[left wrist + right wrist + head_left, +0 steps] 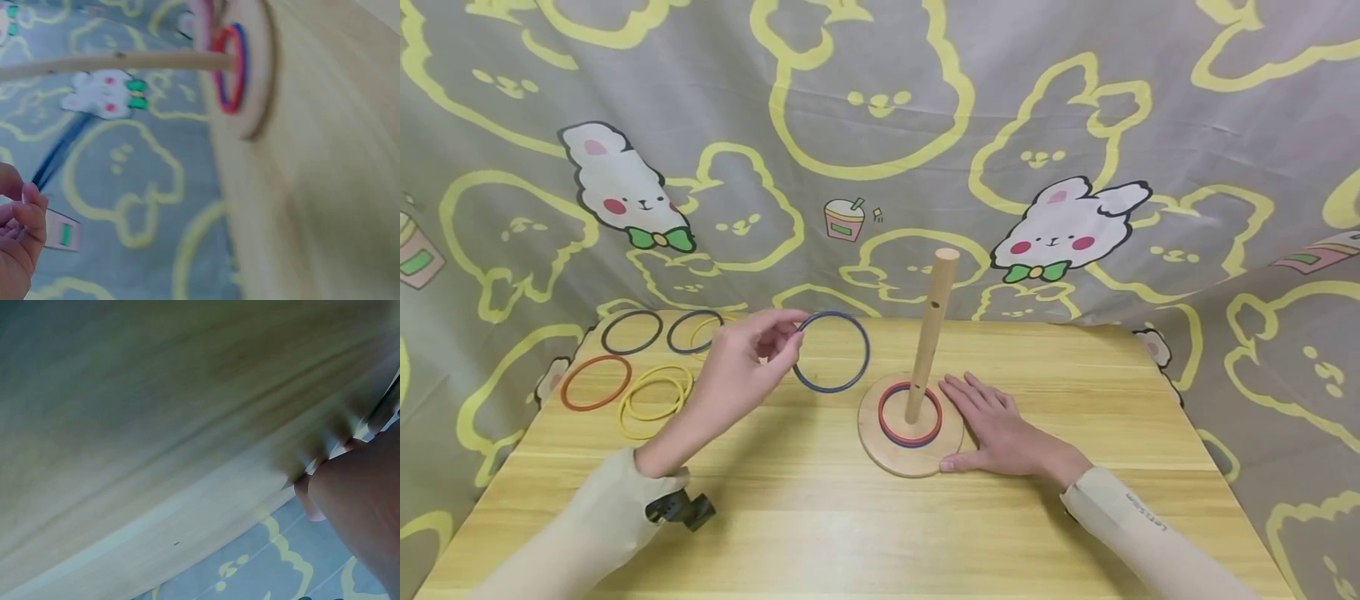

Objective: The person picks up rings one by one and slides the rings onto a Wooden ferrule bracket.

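My left hand [748,354] pinches a blue ring [867,354] by its left edge, between thumb and fingers. In the head view the ring hangs left of a wooden peg [927,333]; the left wrist view shows it blurred, nearly edge-on. The peg rises from a round wooden base [880,446]. Around its foot lie a red ring [940,408] and, under that, a blue ring [891,438]. My right hand [996,425] rests with spread fingers at the base's right edge, thumb on its rim. In the right wrist view, only part of this hand [356,487] shows.
On the table [850,533] at left lie an orange-red ring [563,385], overlapping yellow rings [647,417] and two dark blue rings [604,333], one overlapping another yellow ring. A patterned curtain [715,75] hangs behind the table's back edge.
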`<state>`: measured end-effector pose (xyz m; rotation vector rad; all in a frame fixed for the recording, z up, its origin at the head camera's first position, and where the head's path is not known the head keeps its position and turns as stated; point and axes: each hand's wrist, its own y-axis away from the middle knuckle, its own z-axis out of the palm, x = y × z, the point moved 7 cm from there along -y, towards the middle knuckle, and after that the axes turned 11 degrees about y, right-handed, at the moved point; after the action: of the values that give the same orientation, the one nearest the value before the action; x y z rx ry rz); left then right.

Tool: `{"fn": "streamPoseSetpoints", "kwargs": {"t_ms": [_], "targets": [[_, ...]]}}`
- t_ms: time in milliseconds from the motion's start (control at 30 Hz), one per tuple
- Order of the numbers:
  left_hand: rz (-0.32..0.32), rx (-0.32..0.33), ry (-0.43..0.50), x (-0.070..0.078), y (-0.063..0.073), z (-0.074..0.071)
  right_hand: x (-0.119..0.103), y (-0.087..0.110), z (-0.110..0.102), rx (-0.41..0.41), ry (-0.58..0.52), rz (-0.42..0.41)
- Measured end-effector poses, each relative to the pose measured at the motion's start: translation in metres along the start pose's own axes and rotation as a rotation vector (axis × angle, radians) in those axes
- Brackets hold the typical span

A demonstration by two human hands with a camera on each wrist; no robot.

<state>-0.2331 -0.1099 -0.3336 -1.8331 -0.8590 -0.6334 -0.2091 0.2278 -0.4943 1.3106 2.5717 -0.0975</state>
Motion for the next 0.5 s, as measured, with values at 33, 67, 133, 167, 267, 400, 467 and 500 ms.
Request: {"fn": "streamPoseSetpoints", "kwargs": {"t_ms": [33, 67, 133, 167, 267, 400, 467, 500], "targets": [[0.013, 0.014, 0.029, 0.007, -0.002, -0.002, 0.0, 0.0, 0.0, 0.001, 0.001, 0.001], [0.023, 0.025, 0.063, 0.014, -0.004, -0.004, 0.0, 0.0, 0.0, 0.002, 0.001, 0.0], [0.033, 0.043, 0.14, 0.026, -0.008, -0.008, 0.001, 0.0, 0.0, 0.007, 0.001, -0.001], [0.037, 0.048, 0.179, 0.032, -0.01, -0.009, 0.001, 0.0, 0.0, 0.009, 0.0, -0.002], [0.035, 0.052, 0.276, 0.047, -0.018, -0.012, 0.001, 0.0, 0.001, 0.013, -0.001, -0.004], [0.013, 0.048, 0.356, 0.068, -0.032, -0.012, 0.002, 0.001, 0.002, 0.01, 0.002, -0.002], [0.001, 0.048, 0.388, 0.078, -0.04, -0.011, 0.002, 0.001, 0.002, 0.009, 0.001, 0.0], [-0.001, 0.047, 0.409, 0.082, -0.044, -0.01, 0.002, 0.001, 0.002, 0.008, 0.001, 0.001]]}}
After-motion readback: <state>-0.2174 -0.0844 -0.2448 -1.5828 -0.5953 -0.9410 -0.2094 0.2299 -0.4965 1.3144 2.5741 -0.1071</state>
